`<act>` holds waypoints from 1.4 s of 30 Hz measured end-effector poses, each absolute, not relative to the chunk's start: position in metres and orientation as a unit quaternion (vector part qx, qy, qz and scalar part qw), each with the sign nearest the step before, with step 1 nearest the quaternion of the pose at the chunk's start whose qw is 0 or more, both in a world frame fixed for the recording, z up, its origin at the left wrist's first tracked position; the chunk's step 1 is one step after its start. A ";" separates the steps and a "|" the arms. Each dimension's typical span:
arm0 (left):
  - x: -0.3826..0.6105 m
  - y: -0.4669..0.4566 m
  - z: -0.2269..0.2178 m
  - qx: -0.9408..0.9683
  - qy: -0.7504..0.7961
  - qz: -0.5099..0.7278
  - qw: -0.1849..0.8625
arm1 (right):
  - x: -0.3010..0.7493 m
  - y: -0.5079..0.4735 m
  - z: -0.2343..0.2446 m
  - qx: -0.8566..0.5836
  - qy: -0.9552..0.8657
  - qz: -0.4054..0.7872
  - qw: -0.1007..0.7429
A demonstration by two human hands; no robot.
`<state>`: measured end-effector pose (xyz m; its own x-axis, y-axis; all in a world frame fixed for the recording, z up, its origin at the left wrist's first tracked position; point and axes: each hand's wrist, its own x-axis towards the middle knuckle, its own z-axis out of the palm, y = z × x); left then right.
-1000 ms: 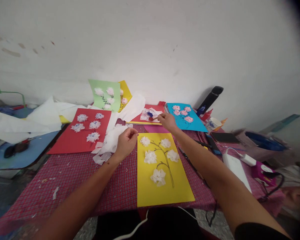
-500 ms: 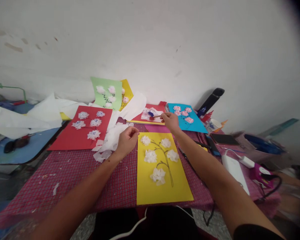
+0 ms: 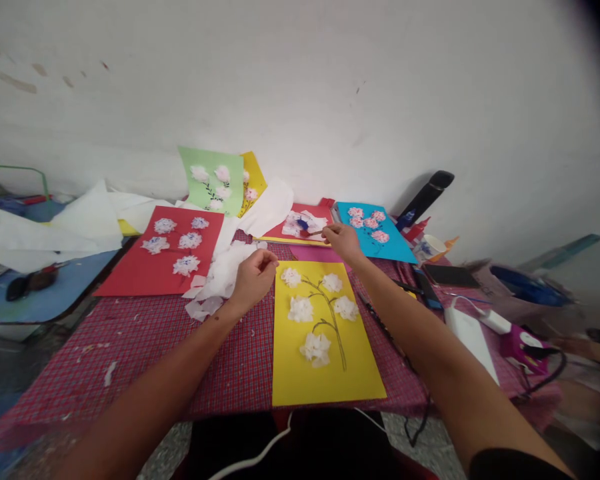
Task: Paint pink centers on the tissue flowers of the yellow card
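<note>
Hands apart. Right hand (image 3: 344,243) pinches thin brush (image 3: 314,233), tip hard to make out over red sheet (image 3: 316,212). Left hand (image 3: 254,281) curled above tissue (image 3: 219,280); can't tell if it holds anything.

White plaster wall (image 3: 300,87) fills 9 to 3 o'clock, brown scuffs (image 3: 17,83) high at 10 o'clock, smaller dark marks near 1 o'clock. Blue-topped side table (image 3: 45,283) low at 9 o'clock, green metal rail (image 3: 15,171) above it at 10 o'clock. Table with red checked cloth (image 3: 130,373) across centre, toward 6 o'clock. Grey speckled floor (image 3: 165,447) at 6 o'clock, darker floor (image 3: 10,367) at 8 o'clock. Light soft, even, dull; lens edge dark at 1 to 2 o'clock.
</note>
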<state>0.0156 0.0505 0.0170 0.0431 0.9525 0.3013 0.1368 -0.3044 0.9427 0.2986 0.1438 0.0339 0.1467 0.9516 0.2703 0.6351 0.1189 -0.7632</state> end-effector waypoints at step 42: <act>0.073 0.191 0.030 0.855 0.488 0.175 0.029 | 0.303 0.138 0.034 -0.607 -0.616 0.243 0.439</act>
<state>0.0731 0.1911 0.0298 0.4631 0.8443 0.2696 0.8237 -0.5223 0.2207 0.3034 0.1377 0.0336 0.1236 0.9615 0.2453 0.5344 0.1438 -0.8329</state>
